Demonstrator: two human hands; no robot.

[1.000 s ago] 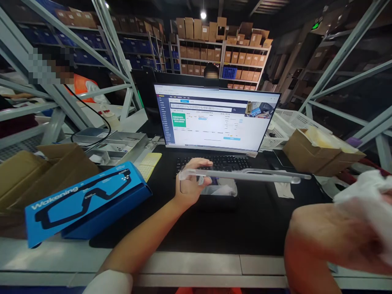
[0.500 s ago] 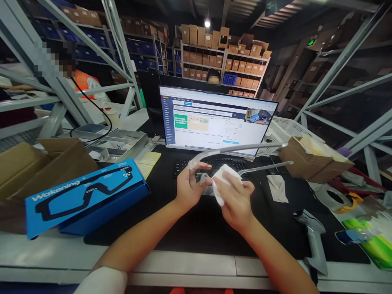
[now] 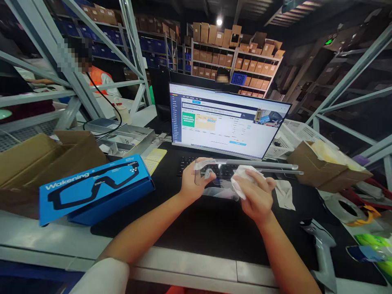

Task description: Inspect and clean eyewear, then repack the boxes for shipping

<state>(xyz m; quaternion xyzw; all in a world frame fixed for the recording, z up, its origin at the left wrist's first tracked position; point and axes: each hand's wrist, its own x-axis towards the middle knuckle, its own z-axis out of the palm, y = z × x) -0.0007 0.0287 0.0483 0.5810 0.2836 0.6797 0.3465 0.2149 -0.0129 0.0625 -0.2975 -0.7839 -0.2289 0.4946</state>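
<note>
Above keyboard (image 3: 214,167): L hand (image 3: 192,183) grips glasses (image 3: 245,165) at front frame, temples now level vs. tilted up 0.5 s ago; R hand (image 3: 255,194), closed on white cloth (image 3: 241,181), has shifted rightward along them — wiping evidently under way.

A long pale workbench (image 3: 190,265) runs across the room, and a black mat (image 3: 214,228) covers its middle. The keyboard (image 3: 196,165) lies on the mat, at its far edge. Behind the keyboard stands the monitor (image 3: 226,120). Left of the keyboard a yellow notepad (image 3: 155,157) lies flat, and further left a blue box (image 3: 94,190) printed with glasses rests at the mat's edge, with an open cardboard box (image 3: 45,163) behind it. Right of the keyboard a crumpled white cloth (image 3: 284,194) lies on the mat. Nearer the front edge, to the right, stands a grey scanner (image 3: 321,249).
</note>
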